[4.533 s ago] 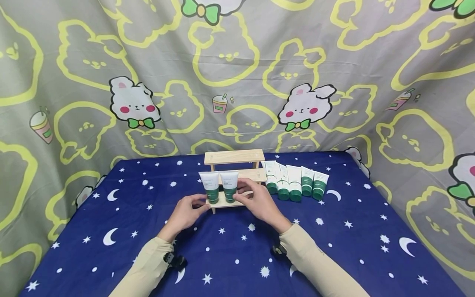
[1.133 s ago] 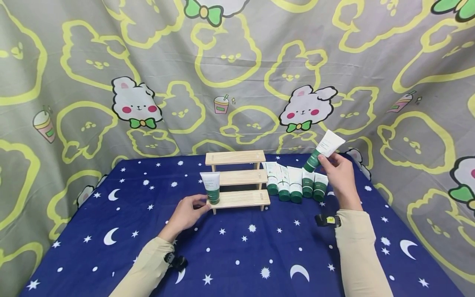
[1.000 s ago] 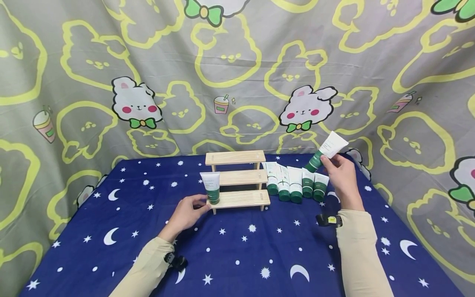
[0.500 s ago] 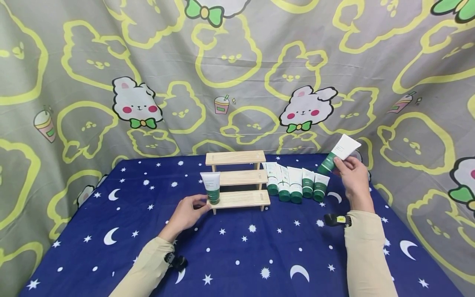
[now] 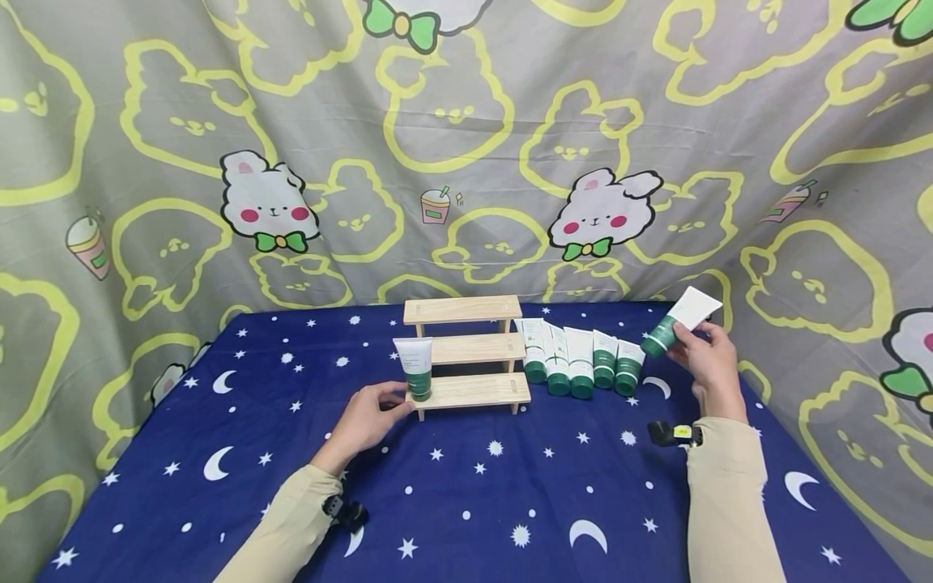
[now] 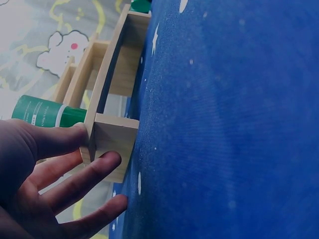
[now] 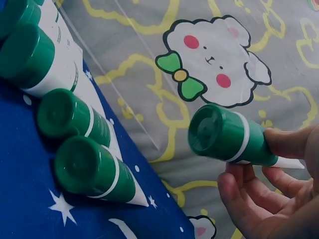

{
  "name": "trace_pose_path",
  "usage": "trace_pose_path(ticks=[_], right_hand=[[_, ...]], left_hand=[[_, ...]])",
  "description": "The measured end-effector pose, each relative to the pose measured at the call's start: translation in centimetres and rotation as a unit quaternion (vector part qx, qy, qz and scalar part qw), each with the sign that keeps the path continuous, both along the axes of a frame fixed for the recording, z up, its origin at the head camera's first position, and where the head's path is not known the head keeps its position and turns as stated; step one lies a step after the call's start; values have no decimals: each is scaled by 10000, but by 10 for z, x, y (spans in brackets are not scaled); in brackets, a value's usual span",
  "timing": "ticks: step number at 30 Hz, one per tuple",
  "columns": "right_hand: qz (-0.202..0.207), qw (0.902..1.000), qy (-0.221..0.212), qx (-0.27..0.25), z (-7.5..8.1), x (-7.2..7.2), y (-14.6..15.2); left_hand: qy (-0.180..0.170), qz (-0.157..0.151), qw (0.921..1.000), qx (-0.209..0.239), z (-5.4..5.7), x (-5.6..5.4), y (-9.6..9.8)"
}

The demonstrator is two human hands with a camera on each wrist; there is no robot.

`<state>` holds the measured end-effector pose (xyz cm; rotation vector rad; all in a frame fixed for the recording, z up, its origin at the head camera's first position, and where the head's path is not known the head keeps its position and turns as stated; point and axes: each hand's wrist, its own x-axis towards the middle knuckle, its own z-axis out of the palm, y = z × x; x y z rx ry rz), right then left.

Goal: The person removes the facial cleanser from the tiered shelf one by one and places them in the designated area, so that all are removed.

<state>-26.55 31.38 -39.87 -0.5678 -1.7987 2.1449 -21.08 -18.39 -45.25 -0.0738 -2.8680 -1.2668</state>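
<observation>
My right hand (image 5: 710,364) pinches a white and green squeeze tube (image 5: 681,320) in the air, tilted with its green cap down to the left. In the right wrist view the thumb (image 7: 289,143) lies on one side of that tube and the fingers on the other. My left hand (image 5: 372,414) grips the left end of the lowest step of a three-step wooden display stand (image 5: 477,390). In the left wrist view the thumb (image 6: 60,142) is at the step's edge, next to a second squeeze tube (image 6: 42,112), which stands upright on its cap.
Several more white and green squeeze tubes (image 5: 579,363) lie in a row just right of the stand, caps toward me. A dark blue tablecloth (image 5: 466,486) with stars and moons covers the table. A patterned curtain (image 5: 466,162) hangs behind.
The right hand took the right-hand tube off the lowest step and carried it right; over the last second it moves further right and down. The left hand stays at the stand.
</observation>
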Motion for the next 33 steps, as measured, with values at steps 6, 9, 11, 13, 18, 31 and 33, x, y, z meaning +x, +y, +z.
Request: trace_pose_path(ticks=[6,9,11,13,18,31,33], right_hand=[[223,9988,-344,267,-9,0,5],[509,9953,-604,563,-13,2,10],[735,9917,-720,777,-16,2,13],[911,9882,-799,934,-19,2,16],[1155,9772,-1038,1450,-25,2,22],[1704,9543,-1508,1938,-40,3,25],[1786,9515,-1557,1964,-41,2,24]], left_hand=[[7,-12,10000,10,1,1,0],[-2,-11,10000,25,1,1,0],[-10,-6,10000,29,1,1,0],[-19,-1,10000,31,1,1,0],[-35,-3,10000,28,0,0,0],[30,-44,10000,62,0,0,-1],[39,-43,10000,58,0,0,-1]])
